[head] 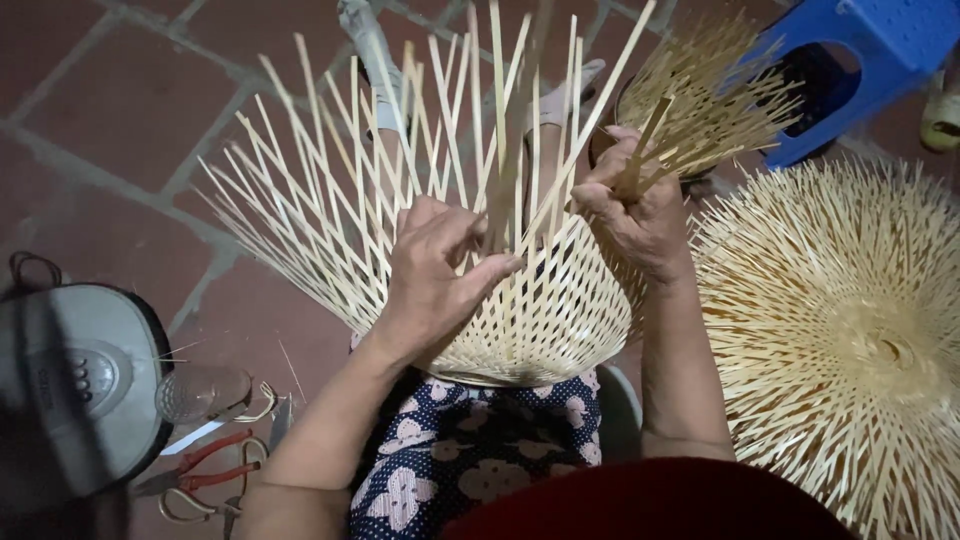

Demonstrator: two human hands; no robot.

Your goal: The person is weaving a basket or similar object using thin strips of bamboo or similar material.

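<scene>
A half-woven bamboo basket (540, 320) rests on my lap, its loose pale strips fanning upward. My left hand (435, 275) lies flat on the woven wall near the middle, fingers pressing several upright strips. My right hand (635, 210) is at the basket's right rim, its fingers closed around a few strips (645, 135) that stick up. My legs in dark flowered cloth (480, 450) show under the basket.
A stack of finished woven bamboo pieces (850, 340) lies at the right. Another bristly woven piece (710, 100) and a blue plastic stool (860, 60) stand behind. At the left are a grey appliance (70, 390), a clear cup (200, 392) and red-handled scissors (205, 470) on the brick floor.
</scene>
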